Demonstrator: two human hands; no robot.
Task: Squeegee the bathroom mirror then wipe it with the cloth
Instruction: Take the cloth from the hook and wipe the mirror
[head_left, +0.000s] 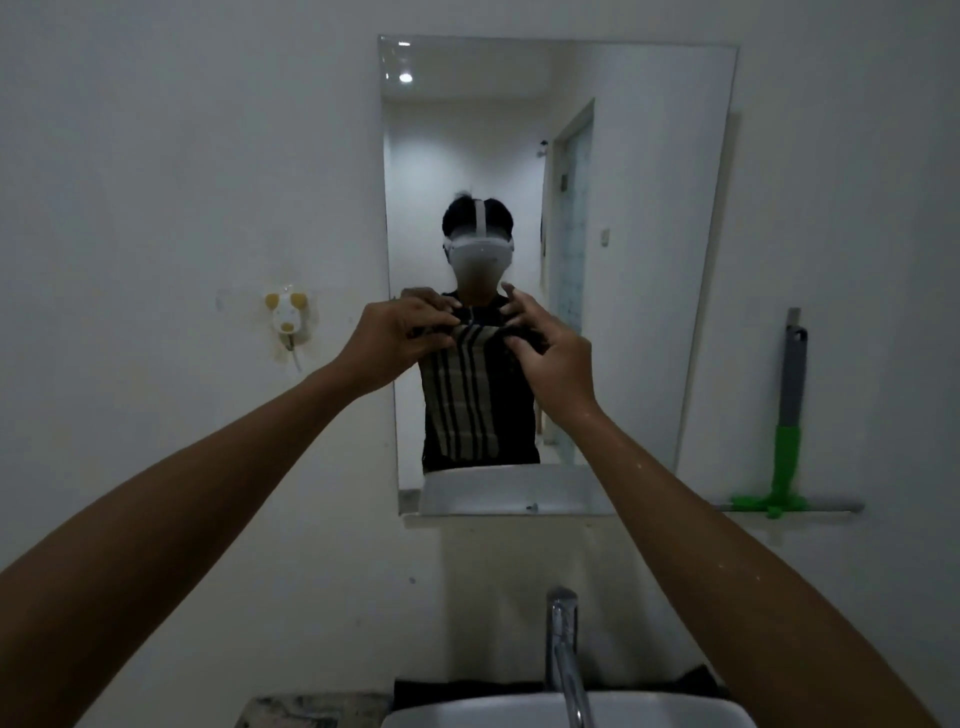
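Two bare hands are raised in front of the one wall mirror (639, 249), and between them hangs one striped cloth (464, 400), pale with dark vertical bands, its top edge gathered and its lower part hanging free over the middle of the glass. The left hand (395, 338) pinches the cloth's upper left corner with thumb and fingers closed on the fabric. The right hand (550, 358) holds the upper right corner more loosely, thumb against the cloth and the other fingers spread and curled above it. Cloth and hands cover the chest of the person's reflection in the mirror, so where real fabric ends and reflected dark shirt begins is hard to tell.

One squeegee (789, 415) stands upright just right of the mirror, green and grey handle leaning on the wall, its blade down on a narrow ledge (831, 512) level with the mirror's bottom edge. One small white and yellow wall fitting (287, 317) is stuck to the wall left of the mirror. Below the mirror, one chrome faucet (563, 654) rises over one white sink basin (467, 714), and a dark strip lies along the basin's back edge.
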